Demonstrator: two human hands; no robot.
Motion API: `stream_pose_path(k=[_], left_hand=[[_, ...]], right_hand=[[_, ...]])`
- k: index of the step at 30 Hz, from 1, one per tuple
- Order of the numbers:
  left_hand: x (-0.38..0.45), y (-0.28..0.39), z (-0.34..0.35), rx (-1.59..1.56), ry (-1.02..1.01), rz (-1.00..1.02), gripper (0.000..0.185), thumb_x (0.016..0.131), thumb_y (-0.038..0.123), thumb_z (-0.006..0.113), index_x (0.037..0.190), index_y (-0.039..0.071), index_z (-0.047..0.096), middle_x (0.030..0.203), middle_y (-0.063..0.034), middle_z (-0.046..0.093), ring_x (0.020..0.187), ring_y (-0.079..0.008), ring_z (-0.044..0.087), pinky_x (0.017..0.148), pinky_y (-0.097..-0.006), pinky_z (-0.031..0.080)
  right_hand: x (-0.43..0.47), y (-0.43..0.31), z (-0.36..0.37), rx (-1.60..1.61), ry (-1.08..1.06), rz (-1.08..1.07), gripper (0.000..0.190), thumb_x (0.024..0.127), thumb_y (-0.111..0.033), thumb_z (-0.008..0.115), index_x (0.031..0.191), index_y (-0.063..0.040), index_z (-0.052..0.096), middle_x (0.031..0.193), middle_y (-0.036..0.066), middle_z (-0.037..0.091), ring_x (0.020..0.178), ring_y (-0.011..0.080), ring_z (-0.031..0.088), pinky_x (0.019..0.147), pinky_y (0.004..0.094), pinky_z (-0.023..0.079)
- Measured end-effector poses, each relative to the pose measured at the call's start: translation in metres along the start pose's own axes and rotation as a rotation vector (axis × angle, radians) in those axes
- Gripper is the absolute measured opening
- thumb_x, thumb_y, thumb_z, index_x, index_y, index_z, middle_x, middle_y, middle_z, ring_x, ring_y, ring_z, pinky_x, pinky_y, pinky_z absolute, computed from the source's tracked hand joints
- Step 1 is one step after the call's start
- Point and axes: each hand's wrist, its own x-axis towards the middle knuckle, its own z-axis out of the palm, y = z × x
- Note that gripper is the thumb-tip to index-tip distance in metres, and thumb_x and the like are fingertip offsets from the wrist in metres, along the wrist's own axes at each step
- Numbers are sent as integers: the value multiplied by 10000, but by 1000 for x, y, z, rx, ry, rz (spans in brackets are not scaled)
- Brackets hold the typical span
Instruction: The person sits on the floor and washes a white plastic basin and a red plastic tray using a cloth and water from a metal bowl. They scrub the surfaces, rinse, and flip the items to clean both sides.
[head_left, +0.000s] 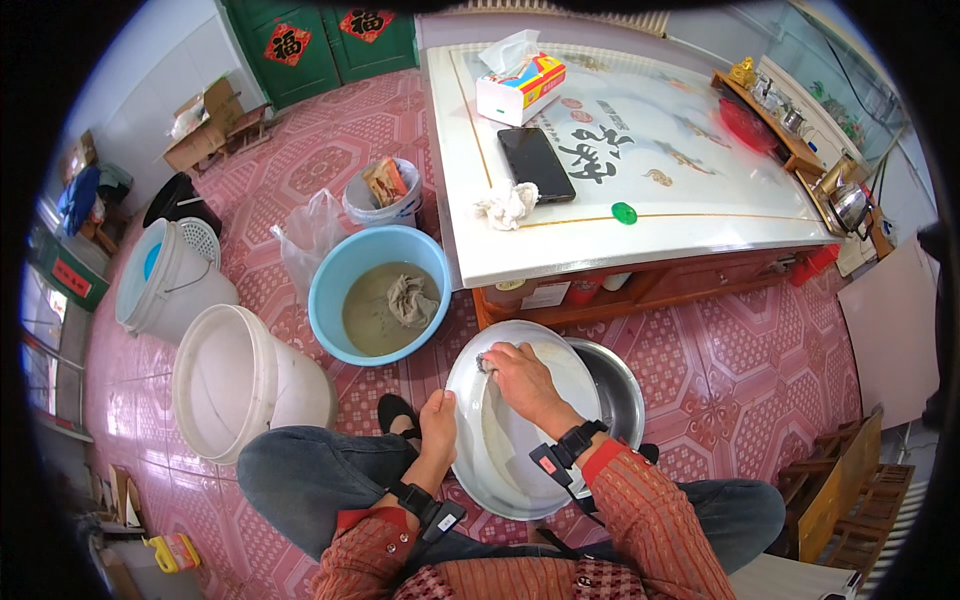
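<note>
A wide white basin (536, 484) is tilted up between my knees. My left hand (438, 427) grips its left rim, thumb on the near side and the fingers mostly hidden behind. Pinched in my right hand (525, 379) is a small grey scrubber (483, 364), pressed to the basin's inner wall near the upper left. Its material is mostly covered by my fingers. Behind the white basin, to the right, a stainless steel basin (628, 394) shows partly. A light blue plastic basin (321, 330) on the floor holds murky water and a soaked grey cloth (411, 301).
Left of me stand a large white bucket (300, 390) and another white bucket (184, 289). A lined trash bin (382, 214) is beyond the blue basin. Ahead is a white-topped table (675, 225) with a phone (536, 165), tissue pack (520, 90) and crumpled white cloth (506, 206).
</note>
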Motion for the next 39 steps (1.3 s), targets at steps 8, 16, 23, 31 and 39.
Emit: stream_pose_path(k=[8,16,23,31,39], left_hand=[[-3,6,3,-4,34,-33,241,1068,196,493,884,65,577,823,33,553,756,-70,468,690,-258,421],[-2,0,3,146,45,88,230,1062,180,502,884,48,564,834,32,544,786,-65,444,715,-257,407],[-9,9,9,347,93,117,209,1010,209,626,927,18,625,840,4,617,764,-74,515,665,-278,454],[-7,11,14,286,138,120,224,944,196,728,961,-18,667,874,-43,673,771,-106,560,688,-294,484],[-15,23,23,260,65,91,252,892,166,782,1016,-11,654,934,-56,691,808,-123,599,735,-297,505]], right_hand=[[-67,-37,2,121,-283,-252,283,856,-48,550,1120,-117,626,1113,37,594,949,319,564,790,416,550],[3,14,6,6,101,204,392,842,-62,632,1228,-124,619,1260,77,601,1035,365,567,893,456,513],[-33,-17,1,6,-91,-79,357,857,-64,623,1210,-111,623,1257,49,581,1039,327,571,846,404,555],[6,93,23,-111,84,315,349,885,-100,617,1233,-78,631,1272,122,614,1153,360,589,982,459,497],[-49,148,18,-7,148,603,419,851,-83,628,1270,-101,622,1267,171,622,1143,408,591,995,456,489]])
